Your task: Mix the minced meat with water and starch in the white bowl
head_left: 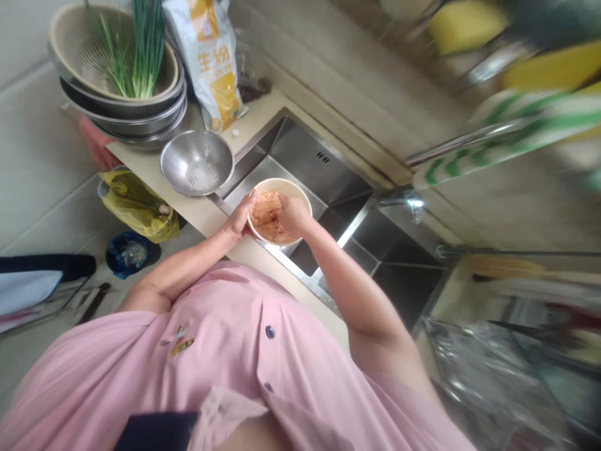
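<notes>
Over the near edge of the sink (pixel 323 235) is a white bowl (pixel 306 195) holding a wet, orange-red food mixture (pixel 263 213) that looks like coated meat. My left hand (pixel 241 216) grips the bowl's left side, thumb at the rim and fingers around the outside. Inside the bowl, my right hand (pixel 293 216) is curled down into the mixture, its fingertips hidden. Just left of the bowl stands a metal basin (pixel 197 164) with pale residue at its bottom.
Stacked basins and a colander (pixel 70 37) with green onions (pixel 145 56) stand at the back left, beside a white-and-yellow starch bag (pixel 211 62). A faucet (pixel 408 202) rises behind the sink. A yellow plastic bag (pixel 136 203) hangs by the counter's left end.
</notes>
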Tool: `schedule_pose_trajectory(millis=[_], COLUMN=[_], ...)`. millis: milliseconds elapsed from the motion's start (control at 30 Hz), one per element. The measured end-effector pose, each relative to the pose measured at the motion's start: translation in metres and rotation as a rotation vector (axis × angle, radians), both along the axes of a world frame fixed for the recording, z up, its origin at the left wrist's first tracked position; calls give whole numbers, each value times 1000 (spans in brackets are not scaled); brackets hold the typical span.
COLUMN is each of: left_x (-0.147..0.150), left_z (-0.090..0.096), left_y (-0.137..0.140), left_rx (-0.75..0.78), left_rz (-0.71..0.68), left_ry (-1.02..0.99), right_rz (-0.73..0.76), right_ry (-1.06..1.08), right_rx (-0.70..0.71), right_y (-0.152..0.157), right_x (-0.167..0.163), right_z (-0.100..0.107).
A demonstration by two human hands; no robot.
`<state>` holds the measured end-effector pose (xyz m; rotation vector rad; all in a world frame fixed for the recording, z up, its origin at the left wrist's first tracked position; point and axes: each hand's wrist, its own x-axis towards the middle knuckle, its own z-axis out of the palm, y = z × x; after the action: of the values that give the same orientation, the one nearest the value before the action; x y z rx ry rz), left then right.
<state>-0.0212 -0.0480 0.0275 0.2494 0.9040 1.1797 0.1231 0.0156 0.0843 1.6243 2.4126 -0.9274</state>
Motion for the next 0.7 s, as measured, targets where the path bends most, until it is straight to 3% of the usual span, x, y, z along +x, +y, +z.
schedule_pose_trajectory(millis=[100,200,267,433,567,700], left_x=[-3,-3,-2,-5,-9,-10], left_z=[4,8,9,13,13,10], left_y=[0,-1,-2,-8,-12,-8], left_rx=[16,40,45,-1,91,18], left_rz=[10,-8,-13,10,-31,19], left_ry=[5,-1,0,23,-18,16], right_rz=[98,186,182,225,206,232], right_ry=[10,187,245,273,360,282], right_rx=[53,155,201,81,214,107], right_y=[7,7,2,-15,-20,-18], right_x=[16,25,23,17,19,18], right_z=[26,39,37,26,30,28])
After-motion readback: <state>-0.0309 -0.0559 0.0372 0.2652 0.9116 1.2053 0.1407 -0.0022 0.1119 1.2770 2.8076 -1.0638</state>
